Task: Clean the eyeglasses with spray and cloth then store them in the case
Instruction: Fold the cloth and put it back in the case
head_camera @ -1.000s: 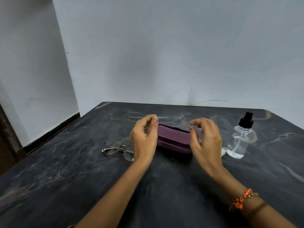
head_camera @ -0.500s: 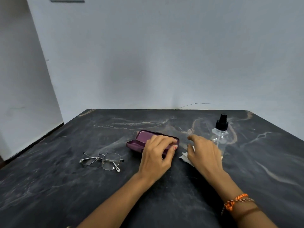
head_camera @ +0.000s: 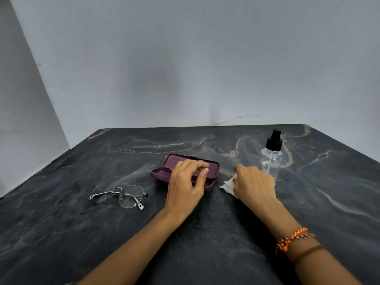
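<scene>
Glasses (head_camera: 121, 195) lie left of both hands, folded, long axis left-right; left hand (head_camera: 186, 185) nearer, fingers curled over open case (head_camera: 164, 173), grip unclear. Right hand (head_camera: 254, 183) pinches cloth (head_camera: 227, 187). Spray (head_camera: 271, 156) stands just beyond.

Purple case (head_camera: 213, 168), white cloth (head_camera: 227, 187), black-veined table (head_camera: 205, 233)

My left hand (head_camera: 186, 185), forearm extended forward, fingers curled with thumb alongside. My right hand (head_camera: 254, 183), knuckles up, fingers bent downward; a braided orange bracelet (head_camera: 293, 239) encircles its wrist.
</scene>
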### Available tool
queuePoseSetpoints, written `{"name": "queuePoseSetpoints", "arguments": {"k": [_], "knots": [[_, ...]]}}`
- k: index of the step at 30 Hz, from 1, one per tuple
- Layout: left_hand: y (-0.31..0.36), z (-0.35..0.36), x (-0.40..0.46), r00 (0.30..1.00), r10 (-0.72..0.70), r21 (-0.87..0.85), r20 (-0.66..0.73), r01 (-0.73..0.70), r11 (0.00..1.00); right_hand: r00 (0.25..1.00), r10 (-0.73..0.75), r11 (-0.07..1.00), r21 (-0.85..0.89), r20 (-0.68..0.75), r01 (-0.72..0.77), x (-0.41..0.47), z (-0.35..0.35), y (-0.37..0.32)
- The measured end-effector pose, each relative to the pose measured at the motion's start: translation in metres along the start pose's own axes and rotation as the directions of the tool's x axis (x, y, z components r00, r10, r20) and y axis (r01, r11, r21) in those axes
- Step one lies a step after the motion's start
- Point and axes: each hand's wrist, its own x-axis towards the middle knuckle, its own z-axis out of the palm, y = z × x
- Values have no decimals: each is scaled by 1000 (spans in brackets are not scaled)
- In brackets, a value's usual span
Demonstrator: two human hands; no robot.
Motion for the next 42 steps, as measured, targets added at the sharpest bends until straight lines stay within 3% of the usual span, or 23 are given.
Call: {"name": "queuePoseSetpoints", "arguments": {"k": [6,11,13,16,18,26,29,33,37,42], "knots": [[-1,0,0,999,-50,-21,2,50,999,993,48,990,135,-106,-34,0,-3,1],[0,-2,1,984,-173,-111,-46,167,980,953,147,895,445,-266,-14,-5,-11,-1],[1,-4,2,976,-210,-131,-61,201,971,946,215,749,662,-242,-1,-6,-15,-3],[1,-7,4,982,-179,-121,-52,172,978,948,316,247,968,-45,-36,-6,-25,-7],[0,-9,6,982,-184,-148,-41,176,973,952,301,-5,998,54,-55,-8,-31,-8],[-5,-11,9,935,-277,-470,222,352,810,970,139,-275,949,201,-157,-10,-27,-18],[-5,-8,8,937,-288,-504,199,350,790,973,120,-271,949,197,-158,-11,-26,-23],[-4,-10,10,941,-315,-602,125,324,730,988,112,-95,991,103,-92,-15,-25,-30],[0,-11,11,953,-276,-631,121,289,720,997,15,10,997,72,-72,-19,-24,-36],[5,-12,9,959,-235,-669,157,279,689,996,-87,-10,999,31,-32,-23,-23,-42]]}}
